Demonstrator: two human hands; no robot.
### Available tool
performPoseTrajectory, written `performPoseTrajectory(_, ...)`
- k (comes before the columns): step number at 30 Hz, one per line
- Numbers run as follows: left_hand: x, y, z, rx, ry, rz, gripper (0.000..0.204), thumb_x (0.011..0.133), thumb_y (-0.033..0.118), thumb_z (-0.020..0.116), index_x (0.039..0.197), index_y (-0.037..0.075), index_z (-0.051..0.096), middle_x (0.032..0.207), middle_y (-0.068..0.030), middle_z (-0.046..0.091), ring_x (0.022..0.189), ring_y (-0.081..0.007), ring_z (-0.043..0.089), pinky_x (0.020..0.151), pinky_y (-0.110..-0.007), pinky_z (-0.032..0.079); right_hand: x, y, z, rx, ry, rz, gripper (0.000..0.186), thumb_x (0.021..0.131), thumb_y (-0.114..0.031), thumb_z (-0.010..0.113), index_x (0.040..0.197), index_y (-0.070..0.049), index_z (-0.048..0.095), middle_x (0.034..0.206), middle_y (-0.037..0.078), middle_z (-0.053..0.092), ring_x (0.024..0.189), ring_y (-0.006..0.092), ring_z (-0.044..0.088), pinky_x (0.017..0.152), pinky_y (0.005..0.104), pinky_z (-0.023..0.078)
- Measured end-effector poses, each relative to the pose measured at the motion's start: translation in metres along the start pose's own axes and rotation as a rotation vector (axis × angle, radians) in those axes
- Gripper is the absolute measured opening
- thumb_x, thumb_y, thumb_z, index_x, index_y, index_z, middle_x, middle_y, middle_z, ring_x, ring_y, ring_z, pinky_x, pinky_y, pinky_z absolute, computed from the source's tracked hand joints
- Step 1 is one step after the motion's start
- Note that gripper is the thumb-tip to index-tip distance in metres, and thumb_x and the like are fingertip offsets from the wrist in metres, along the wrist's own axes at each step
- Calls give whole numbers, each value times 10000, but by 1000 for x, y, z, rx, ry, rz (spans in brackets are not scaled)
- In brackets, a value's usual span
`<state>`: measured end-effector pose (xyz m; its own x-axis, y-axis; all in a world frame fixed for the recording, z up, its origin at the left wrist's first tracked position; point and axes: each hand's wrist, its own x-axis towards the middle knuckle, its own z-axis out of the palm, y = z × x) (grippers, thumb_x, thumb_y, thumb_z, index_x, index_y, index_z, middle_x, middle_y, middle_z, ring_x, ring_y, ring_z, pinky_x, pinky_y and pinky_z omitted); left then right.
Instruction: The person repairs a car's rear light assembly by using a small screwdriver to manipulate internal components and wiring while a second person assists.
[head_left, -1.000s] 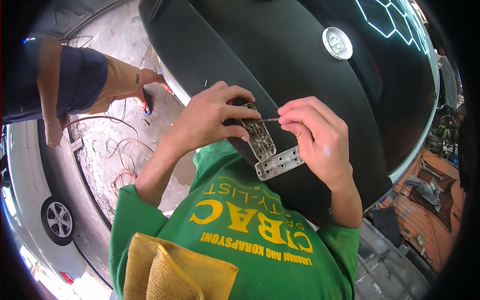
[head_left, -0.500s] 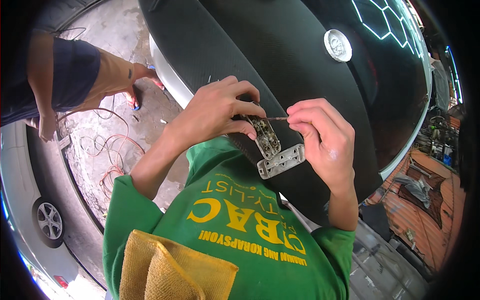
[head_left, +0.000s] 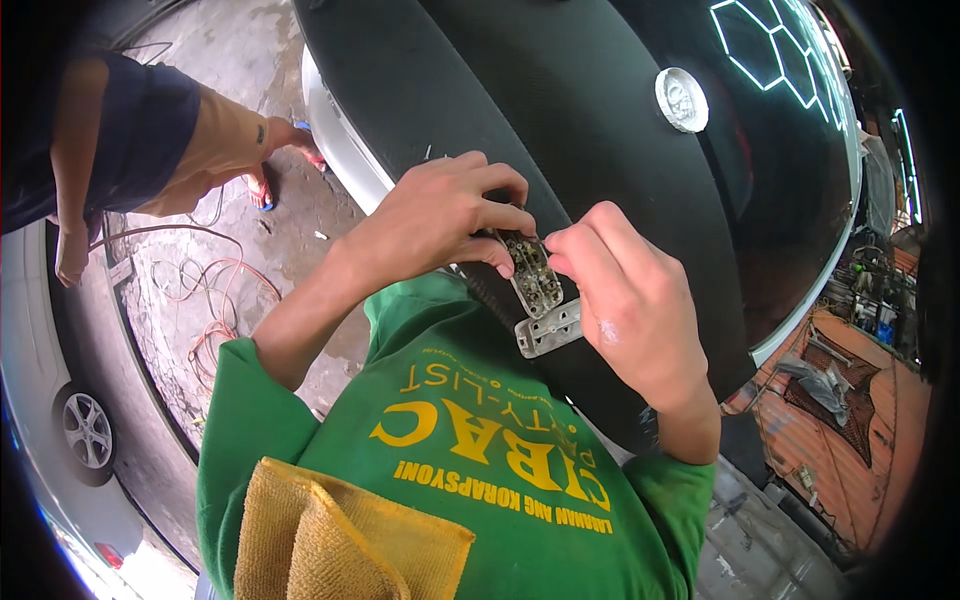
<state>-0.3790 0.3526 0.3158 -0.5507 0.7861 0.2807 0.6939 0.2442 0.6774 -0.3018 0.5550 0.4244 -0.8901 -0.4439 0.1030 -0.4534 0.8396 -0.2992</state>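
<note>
My left hand [head_left: 440,215] is closed on a small oblong metal housing [head_left: 537,285], thumb and fingers at its upper end. The housing's open side shows rows of brassy, grimy fittings. My right hand [head_left: 635,300] pinches at its right edge, holding a thin brown rod that the fingers now mostly hide. Just below lies a matching pale grey metal piece [head_left: 545,335] with cut-out slots, partly covered by my right hand. Both pieces are over a black textured car panel [head_left: 600,120].
A silver round cap [head_left: 682,99] sits on the dark glossy surface. Left, a person in tan shorts [head_left: 215,150] stands near coiled hoses [head_left: 215,290] and a silver car [head_left: 40,380]. A yellow-brown cloth [head_left: 340,535] hangs over my green shirt. Orange corrugated sheet [head_left: 850,480] lies right.
My right hand has moved left, bringing the thin rod up to the housing and covering part of the slotted piece. The left hand keeps its grip.
</note>
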Motion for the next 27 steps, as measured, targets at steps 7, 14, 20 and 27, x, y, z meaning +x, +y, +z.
performPoseTrajectory(7, -3, -2, 2, 8, 41, 51, 392, 736, 403, 810, 1044, 164, 766, 1152, 19, 651, 955, -231, 604, 818, -384, 519, 6, 2, -16, -185, -119, -209, 180, 798, -20, 679, 956, -51, 600, 917, 67, 520, 807, 225, 634, 668, 371, 557)
performPoseTrajectory(14, -4, -8, 7, -2, 78, 75, 402, 725, 439, 800, 1031, 180, 772, 1124, 24, 652, 948, -230, 608, 791, -383, 506, 5, 3, -15, 103, -28, -76, 250, 832, -24, 725, 1059, -79, 637, 933, 55, 571, 815, 242, 645, 645, 368, 550)
performPoseTrajectory(20, -5, -10, 10, -22, 103, 88, 393, 709, 426, 808, 1031, 203, 776, 1107, 22, 653, 939, -234, 615, 792, -390, 505, 0, -14, -7, -125, -49, -20, 176, 857, -34, 717, 1007, -74, 633, 932, 61, 581, 807, 245, 633, 653, 374, 537)
performPoseTrajectory(27, -5, -9, 9, -32, 88, 74, 398, 705, 407, 821, 1038, 194, 773, 1110, 22, 650, 955, -237, 617, 801, -397, 505, 4, 2, -17, 23, -54, -161, 211, 839, -37, 687, 1040, -87, 652, 895, 70, 565, 853, 263, 627, 726, 389, 529)
